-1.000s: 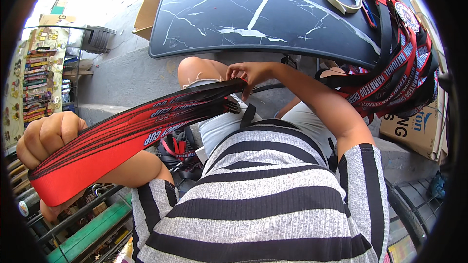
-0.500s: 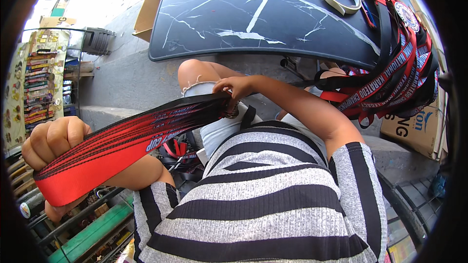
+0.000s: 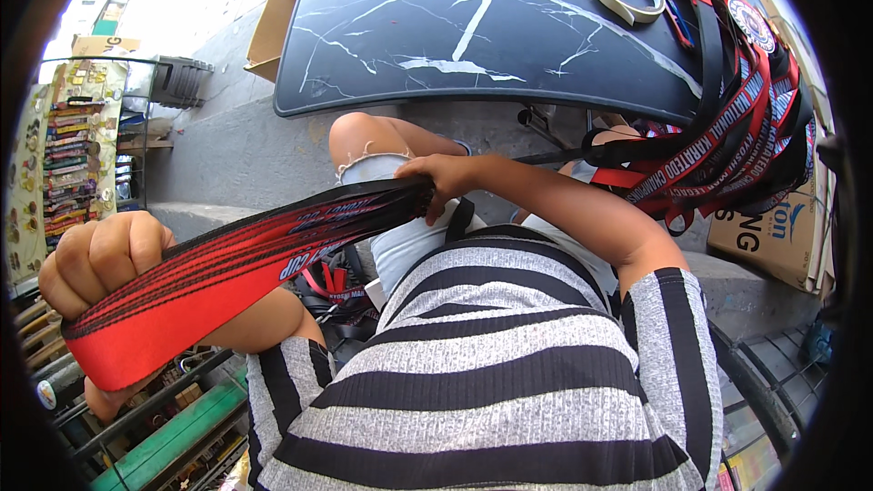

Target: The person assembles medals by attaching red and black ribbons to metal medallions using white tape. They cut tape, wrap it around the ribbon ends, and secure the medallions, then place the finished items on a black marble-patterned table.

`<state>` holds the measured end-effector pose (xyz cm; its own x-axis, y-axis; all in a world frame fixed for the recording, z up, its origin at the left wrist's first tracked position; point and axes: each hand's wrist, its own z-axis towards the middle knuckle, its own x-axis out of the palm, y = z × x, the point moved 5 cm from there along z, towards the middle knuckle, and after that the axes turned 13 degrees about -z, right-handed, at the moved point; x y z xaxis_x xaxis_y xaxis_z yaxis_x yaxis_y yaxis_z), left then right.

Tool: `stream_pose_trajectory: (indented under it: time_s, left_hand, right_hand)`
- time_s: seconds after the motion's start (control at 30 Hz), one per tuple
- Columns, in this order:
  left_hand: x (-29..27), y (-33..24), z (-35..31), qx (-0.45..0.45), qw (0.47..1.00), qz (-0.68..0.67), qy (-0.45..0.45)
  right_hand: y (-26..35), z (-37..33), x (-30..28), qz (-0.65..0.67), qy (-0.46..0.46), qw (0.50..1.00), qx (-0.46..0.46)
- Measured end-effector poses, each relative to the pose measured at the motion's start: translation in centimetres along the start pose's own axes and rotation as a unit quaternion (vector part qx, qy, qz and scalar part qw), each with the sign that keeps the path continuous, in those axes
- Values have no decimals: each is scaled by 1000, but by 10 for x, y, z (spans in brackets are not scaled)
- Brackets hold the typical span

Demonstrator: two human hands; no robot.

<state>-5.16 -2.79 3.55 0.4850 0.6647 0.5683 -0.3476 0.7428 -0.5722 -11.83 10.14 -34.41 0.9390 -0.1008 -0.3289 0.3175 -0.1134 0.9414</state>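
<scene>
A bundle of red and black medal ribbons [image 3: 182, 309], printed with lettering, stretches across my lap, its layers stacked together. At its left end, my left hand [image 3: 105, 259] is curled inside the looped fold, with the red ribbon running round it. My right hand [image 3: 446, 180] grips the dark, gathered end above my thigh; part of that end is hidden by the fingers. More red and black ribbons [image 3: 746, 141] drape over the table's right edge, attached to round medals [image 3: 750, 25] lying on top. Beside my left thigh, further ribbons [image 3: 336, 286] show below the bundle.
Ahead stands a black marble-patterned table [image 3: 382, 45] carrying a tape roll [image 3: 627, 13] and a pen [image 3: 677, 25]. An open carton [image 3: 277, 9] is at its left side. A printed cardboard box [image 3: 773, 236] sits at right. At left stands a display rack [image 3: 77, 155] with many small items.
My right hand has closed further round the gathered end of the ribbons, its fingers now lower over it. My left hand keeps its place in the loop. The view has shifted slightly.
</scene>
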Motion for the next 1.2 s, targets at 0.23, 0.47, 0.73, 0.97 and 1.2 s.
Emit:
stream_pose_trajectory:
  time_s: [0.23,0.47,0.73,0.97,1.2]
  left_hand:
    - [16,17,13,-2,999,18,38]
    - [19,29,22,-1,996,84,41]
    - [20,56,21,-28,982,181,57]
    - [18,104,30,-85,983,140,89]
    - [18,130,29,-90,965,233,84]
  right_hand:
    - [39,-2,-11,70,11,997,3]
    - [76,-28,-20,62,-87,994,-27]
    - [41,-59,-20,-72,-246,966,18]
    - [59,-82,-20,50,-216,975,32]
    - [120,-109,-46,140,-239,960,-44]
